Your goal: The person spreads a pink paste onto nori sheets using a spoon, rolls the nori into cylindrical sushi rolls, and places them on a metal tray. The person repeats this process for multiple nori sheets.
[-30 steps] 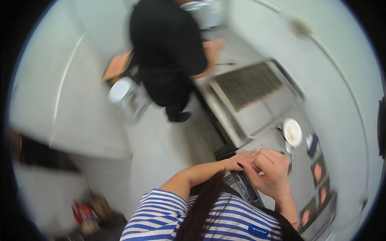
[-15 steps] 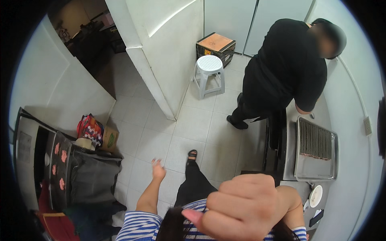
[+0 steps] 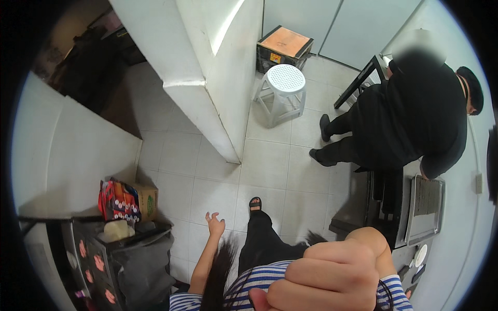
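Note:
My left hand (image 3: pixel 215 225) hangs low over the tiled floor at my left side. Its fingers are spread and slightly curled, with nothing in them. Large and close in front, my right hand (image 3: pixel 327 274) is closed in a fist before my striped top. The palm side is turned away, so I cannot see whether anything is inside. Strands of dark hair hang on either side. To my left, nearest the left hand, stands a dark cabinet-like unit (image 3: pixel 142 272) with several pink patches (image 3: pixel 98 263) on its upper surface.
A person (image 3: pixel 410 109) in black bends over a counter at the right, by a metal tray (image 3: pixel 415 228) with dark strips. A white stool (image 3: pixel 286 80) stands before a box (image 3: pixel 285 41). A wall end (image 3: pixel 207 103) juts out ahead. A red bag (image 3: pixel 116 202) and a cardboard box (image 3: pixel 148 199) sit left.
My view has shifted as I move ahead. The person in black now stands farther right, with an arm at the tray's far end. My right hand stays closed, my left open.

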A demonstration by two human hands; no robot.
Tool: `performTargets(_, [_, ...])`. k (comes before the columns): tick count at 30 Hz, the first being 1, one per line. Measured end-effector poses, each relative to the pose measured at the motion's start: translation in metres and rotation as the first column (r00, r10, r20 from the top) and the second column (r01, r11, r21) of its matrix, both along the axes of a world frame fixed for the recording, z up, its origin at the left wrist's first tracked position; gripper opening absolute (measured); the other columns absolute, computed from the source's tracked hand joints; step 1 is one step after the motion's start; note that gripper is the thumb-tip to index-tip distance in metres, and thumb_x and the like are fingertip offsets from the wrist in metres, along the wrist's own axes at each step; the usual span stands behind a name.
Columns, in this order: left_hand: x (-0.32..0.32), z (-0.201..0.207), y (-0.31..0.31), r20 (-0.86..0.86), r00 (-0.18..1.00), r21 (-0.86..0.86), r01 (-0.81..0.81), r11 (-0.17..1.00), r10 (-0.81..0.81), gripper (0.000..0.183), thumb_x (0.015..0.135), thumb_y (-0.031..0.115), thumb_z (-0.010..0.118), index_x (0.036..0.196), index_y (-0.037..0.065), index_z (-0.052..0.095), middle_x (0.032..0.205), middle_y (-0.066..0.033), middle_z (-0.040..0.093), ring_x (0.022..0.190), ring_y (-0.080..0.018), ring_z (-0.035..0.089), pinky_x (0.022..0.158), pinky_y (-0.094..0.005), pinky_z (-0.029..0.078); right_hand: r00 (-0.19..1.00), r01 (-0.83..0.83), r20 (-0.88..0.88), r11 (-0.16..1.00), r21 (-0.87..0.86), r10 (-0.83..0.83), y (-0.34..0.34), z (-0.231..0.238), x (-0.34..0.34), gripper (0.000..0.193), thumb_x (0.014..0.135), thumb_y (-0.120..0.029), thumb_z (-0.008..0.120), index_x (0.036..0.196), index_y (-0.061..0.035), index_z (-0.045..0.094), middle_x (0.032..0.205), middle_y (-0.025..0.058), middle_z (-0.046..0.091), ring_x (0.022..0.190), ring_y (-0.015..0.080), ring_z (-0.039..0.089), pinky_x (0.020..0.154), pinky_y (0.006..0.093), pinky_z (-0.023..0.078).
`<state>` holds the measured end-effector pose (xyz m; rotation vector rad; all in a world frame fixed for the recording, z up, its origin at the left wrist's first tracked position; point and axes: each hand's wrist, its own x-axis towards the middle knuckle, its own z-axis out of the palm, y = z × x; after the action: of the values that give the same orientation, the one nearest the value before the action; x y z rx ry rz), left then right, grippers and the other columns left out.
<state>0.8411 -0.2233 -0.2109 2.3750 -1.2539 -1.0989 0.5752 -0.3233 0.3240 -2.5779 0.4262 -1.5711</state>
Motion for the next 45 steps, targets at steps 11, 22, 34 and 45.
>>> performTargets(11, [-0.002, -0.025, -0.072, -0.11, 0.95, 0.126, 0.305, 0.944, -0.292, 0.046, 0.071, 0.012, 0.066, 0.116, 0.002, 0.057, 0.136, -0.041, 0.027, 0.127, -0.0464, 0.039, 0.106, -0.0401, 0.037, 0.975, 0.218, 0.019, 0.975, 0.04, -0.219, -0.063, 0.008, 0.061, 0.018, 0.058, 0.002, 0.065, 0.057, -0.0014, 0.047, 0.053, -0.0006, 0.037, 0.043, 0.0105, 0.036, 0.036, 0.023, 0.024])
performTargets(22, [-0.057, -0.009, -0.101, -0.074, 0.905, 0.172, 0.426, 0.888, -0.42, 0.043, 0.075, 0.014, 0.063, 0.117, 0.003, 0.059, 0.146, -0.0293, 0.025, 0.12, -0.0434, 0.05, 0.101, -0.0439, 0.043, 0.85, 0.391, -0.447, 0.902, 0.183, -0.278, -0.068, -0.056, 0.019, 0.017, 0.059, -0.007, 0.065, 0.058, -0.0067, 0.048, 0.057, 0.0059, 0.054, 0.045, 0.0165, 0.053, 0.039, 0.0293, 0.039])
performTargets(34, [-0.214, 0.031, -0.124, 0.036, 0.001, -0.126, 0.992, -0.004, -0.999, 0.038, 0.075, 0.006, 0.063, 0.113, 0.004, 0.059, 0.114, -0.0243, 0.056, 0.107, -0.0396, 0.056, 0.093, -0.0443, 0.046, 0.323, 0.843, -0.945, -0.44, 0.309, -0.045, 0.282, -0.37, -0.156, 0.012, 0.075, -0.013, 0.061, 0.077, -0.0058, 0.071, 0.085, 0.0135, 0.07, 0.087, 0.0297, 0.069, 0.071, 0.0427, 0.053])
performTargets(45, [-0.489, 0.175, 0.058, 0.202, -0.676, -0.568, 0.509, -0.647, -0.709, 0.034, 0.081, 0.001, 0.055, 0.115, 0.007, 0.057, 0.122, -0.0123, 0.057, 0.115, -0.0337, 0.053, 0.096, -0.0412, 0.045, -0.236, 0.44, -0.667, -0.69, 0.575, -0.707, 0.459, -0.342, -0.214, 0.013, 0.081, -0.015, 0.062, 0.085, -0.0038, 0.067, 0.089, 0.0182, 0.066, 0.084, 0.039, 0.064, 0.075, 0.0485, 0.052])
